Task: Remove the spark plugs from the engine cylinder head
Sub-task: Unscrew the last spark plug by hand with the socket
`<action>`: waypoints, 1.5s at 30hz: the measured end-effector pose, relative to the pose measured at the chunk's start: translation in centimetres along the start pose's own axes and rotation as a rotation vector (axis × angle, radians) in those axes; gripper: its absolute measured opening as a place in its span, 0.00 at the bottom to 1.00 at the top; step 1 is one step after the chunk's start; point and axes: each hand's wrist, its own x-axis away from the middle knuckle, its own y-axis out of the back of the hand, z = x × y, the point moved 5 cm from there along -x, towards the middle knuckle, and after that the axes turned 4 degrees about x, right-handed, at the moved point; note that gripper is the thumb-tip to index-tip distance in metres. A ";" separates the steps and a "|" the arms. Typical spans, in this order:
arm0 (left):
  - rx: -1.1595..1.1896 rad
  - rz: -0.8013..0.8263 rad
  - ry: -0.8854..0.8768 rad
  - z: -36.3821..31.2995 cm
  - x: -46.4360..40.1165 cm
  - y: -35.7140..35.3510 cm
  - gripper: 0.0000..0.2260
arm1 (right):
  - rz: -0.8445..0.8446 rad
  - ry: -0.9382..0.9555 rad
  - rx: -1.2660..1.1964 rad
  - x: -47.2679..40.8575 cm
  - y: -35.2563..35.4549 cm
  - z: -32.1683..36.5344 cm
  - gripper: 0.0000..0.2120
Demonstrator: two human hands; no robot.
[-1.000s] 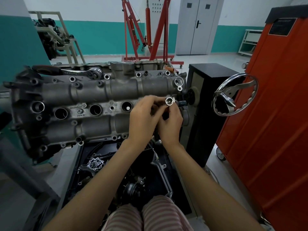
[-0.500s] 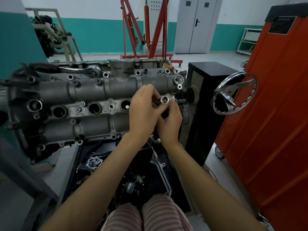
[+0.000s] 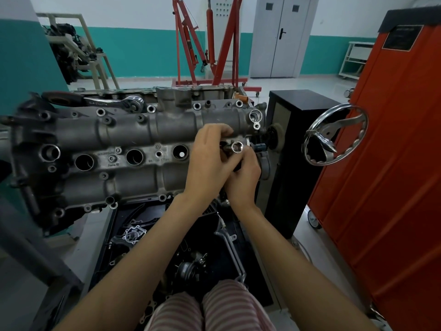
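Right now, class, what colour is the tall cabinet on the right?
Orange-red cabinet, clearest in the head view.

You are looking at a grey cast metal cylinder head [image 3: 133,137] lying lengthwise across the stand, its long side running left to right. Round plug wells are sitting in a row along its middle: two [image 3: 84,161] are showing dark, and one [image 3: 180,152] is showing a pale dot deep inside. A shiny socket [image 3: 237,147] is facing you, open end up, at the head's right end.
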 end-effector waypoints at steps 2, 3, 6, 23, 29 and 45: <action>0.019 0.024 -0.025 -0.1 1.0 -0.4 0.15 | -0.016 0.015 0.005 -0.1 0.0 0.0 0.10; 0.018 0.004 -0.034 -0.2 1.5 -0.4 0.15 | -0.020 0.024 0.015 -0.1 0.0 0.0 0.11; 0.008 -0.073 -0.024 -0.6 1.4 0.0 0.08 | -0.010 0.016 0.012 -0.2 -0.1 -0.2 0.11; -0.069 -0.014 0.020 -0.1 -1.0 0.3 0.11 | -0.024 -0.013 0.044 0.0 -0.2 -0.3 0.06; 0.079 -0.020 -0.016 -0.3 2.3 -0.1 0.15 | -0.041 0.052 0.091 0.0 -0.2 0.1 0.12; -0.003 -0.035 -0.049 0.1 1.0 0.3 0.05 | -0.016 0.040 0.103 0.0 -0.4 0.0 0.09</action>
